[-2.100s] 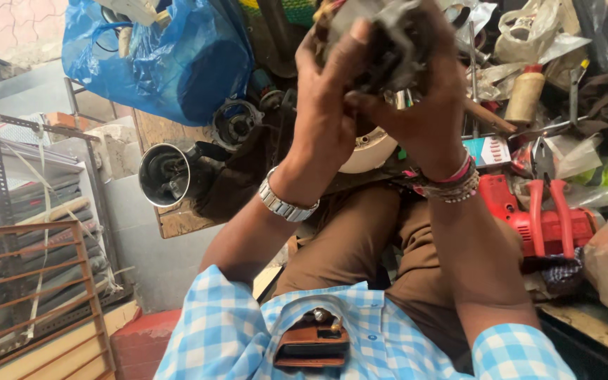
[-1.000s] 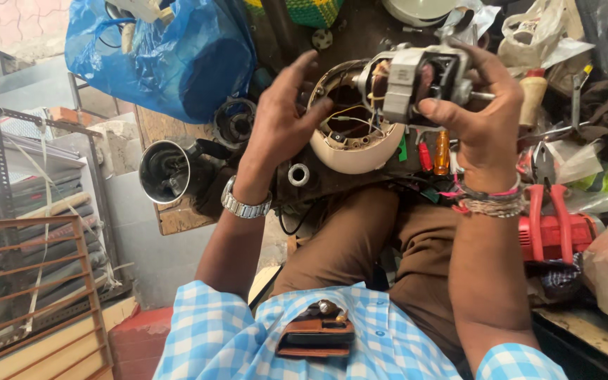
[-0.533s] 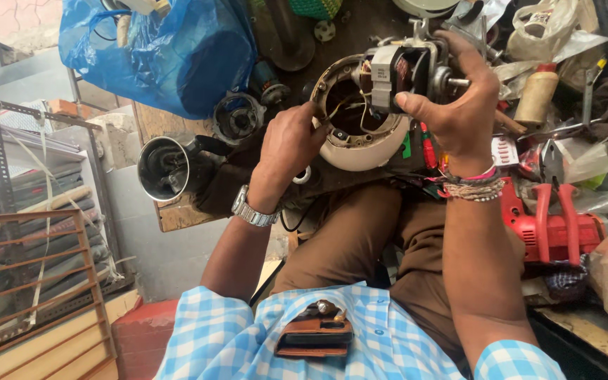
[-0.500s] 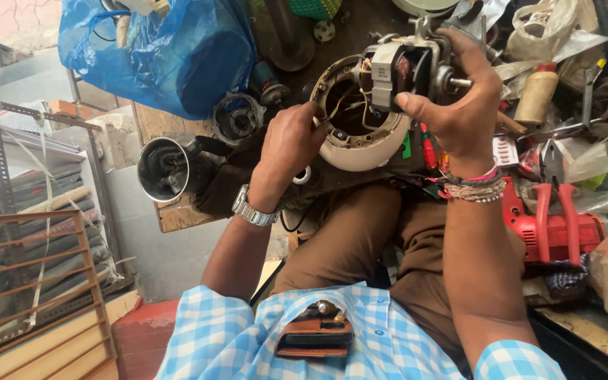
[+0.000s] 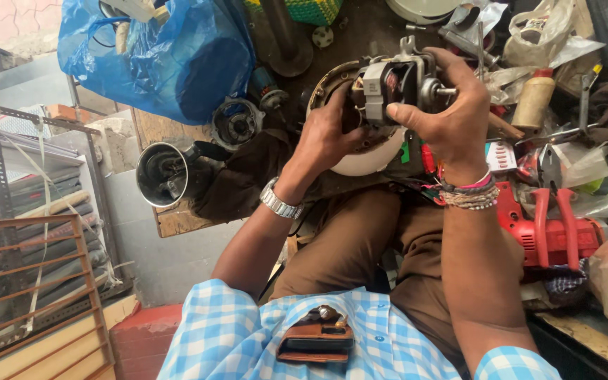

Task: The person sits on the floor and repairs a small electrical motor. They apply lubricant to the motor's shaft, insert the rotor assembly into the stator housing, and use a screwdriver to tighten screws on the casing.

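I hold a small electric fan motor (image 5: 388, 88) with copper windings, seated in a round white housing (image 5: 371, 155), above a cluttered workbench. My right hand (image 5: 448, 112) grips the motor's right side near its metal shaft. My left hand (image 5: 325, 137) reaches into the housing from the left and holds its rim and inner part. Thin coloured wires hang under the housing. A metal watch is on my left wrist, thread bands on my right.
A blue plastic bag (image 5: 170, 56) sits at the back left. A metal cup-shaped part (image 5: 160, 176) lies at the bench's left edge. Red-handled pliers (image 5: 554, 225), a red tool body, a beige bottle (image 5: 533, 102) and bags crowd the right. Metal racks stand at far left.
The motor and housing came down from in front of the camera and turned. My left hand moved from the outer rim into the housing; my right hand kept its grip on the motor.
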